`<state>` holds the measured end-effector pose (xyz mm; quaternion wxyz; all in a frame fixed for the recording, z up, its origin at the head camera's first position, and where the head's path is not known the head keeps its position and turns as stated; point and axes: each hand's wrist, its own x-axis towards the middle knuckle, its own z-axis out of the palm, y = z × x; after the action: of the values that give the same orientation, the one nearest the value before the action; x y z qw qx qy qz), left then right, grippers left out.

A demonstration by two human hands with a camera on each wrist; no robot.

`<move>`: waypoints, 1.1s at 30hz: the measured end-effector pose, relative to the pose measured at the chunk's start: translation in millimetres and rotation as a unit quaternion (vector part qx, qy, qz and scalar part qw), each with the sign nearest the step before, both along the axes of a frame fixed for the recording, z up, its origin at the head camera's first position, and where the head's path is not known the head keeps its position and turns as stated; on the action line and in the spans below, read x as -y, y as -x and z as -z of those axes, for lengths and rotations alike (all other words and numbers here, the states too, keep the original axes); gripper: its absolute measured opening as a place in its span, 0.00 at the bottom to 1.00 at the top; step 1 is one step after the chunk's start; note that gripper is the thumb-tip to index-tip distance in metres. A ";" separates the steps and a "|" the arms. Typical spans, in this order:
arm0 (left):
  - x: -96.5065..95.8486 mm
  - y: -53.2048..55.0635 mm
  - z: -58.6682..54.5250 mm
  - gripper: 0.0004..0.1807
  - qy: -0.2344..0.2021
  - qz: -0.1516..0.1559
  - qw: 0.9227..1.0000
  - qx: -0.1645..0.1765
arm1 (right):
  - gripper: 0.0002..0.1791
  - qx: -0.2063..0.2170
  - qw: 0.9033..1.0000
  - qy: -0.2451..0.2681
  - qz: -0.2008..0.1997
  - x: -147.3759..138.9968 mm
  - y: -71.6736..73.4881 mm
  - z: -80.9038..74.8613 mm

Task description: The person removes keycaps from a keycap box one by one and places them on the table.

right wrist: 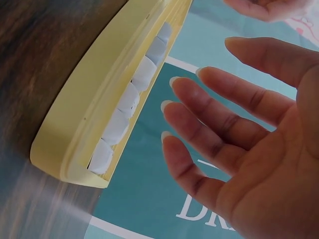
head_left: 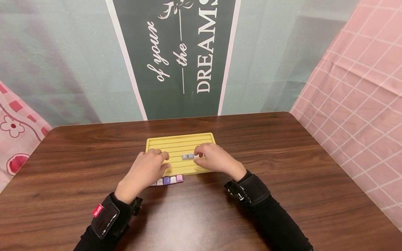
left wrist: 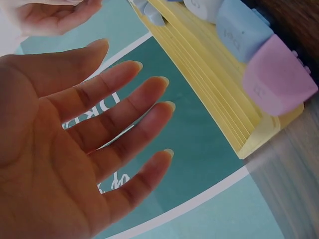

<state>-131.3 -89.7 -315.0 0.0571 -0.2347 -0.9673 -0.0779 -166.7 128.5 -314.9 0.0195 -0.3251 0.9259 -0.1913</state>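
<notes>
A shallow yellow ridged tray [head_left: 176, 139] lies on the table. Along one of its grooves runs a row of grey and white keycaps [head_left: 190, 156]; the right wrist view shows several pale keycaps [right wrist: 115, 127] there. My right hand [head_left: 217, 158] hovers over the tray's right part, thumb and fingers apart, partly covering that row. Over the left part is my left hand [head_left: 146, 169], its fingers spread and loosely bent, holding nothing. Just before the tray's near edge sits another row of keycaps, among them a purple one [head_left: 166, 180] and a pink one [head_left: 179, 178]; the left hand hides its left end.
The brown wooden table [head_left: 276, 164] extends around the tray on all sides. Behind it hangs a grey-green cloth [head_left: 182, 104] with white lettering. A pink checked cloth [head_left: 361, 80] hangs at the right, and a patterned pink one [head_left: 15, 139] at the left.
</notes>
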 end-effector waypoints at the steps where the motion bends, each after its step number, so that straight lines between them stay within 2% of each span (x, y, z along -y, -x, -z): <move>1: 0.6 0.1 0.0 0.11 0.000 -0.001 1.000 0.002 | 0.06 -0.002 1.000 0.002 0.000 -0.4 0.0 -0.1; 33: 20.1 4.2 -8.8 0.10 -0.038 -0.013 0.999 0.017 | 0.06 -0.018 0.999 0.030 -0.001 -3.2 2.8 -3.4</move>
<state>-135.4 -109.8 -306.3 0.0506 -0.2184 -0.9674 -0.1175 -169.5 131.7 -311.5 -0.0064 -0.3297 0.9196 -0.2136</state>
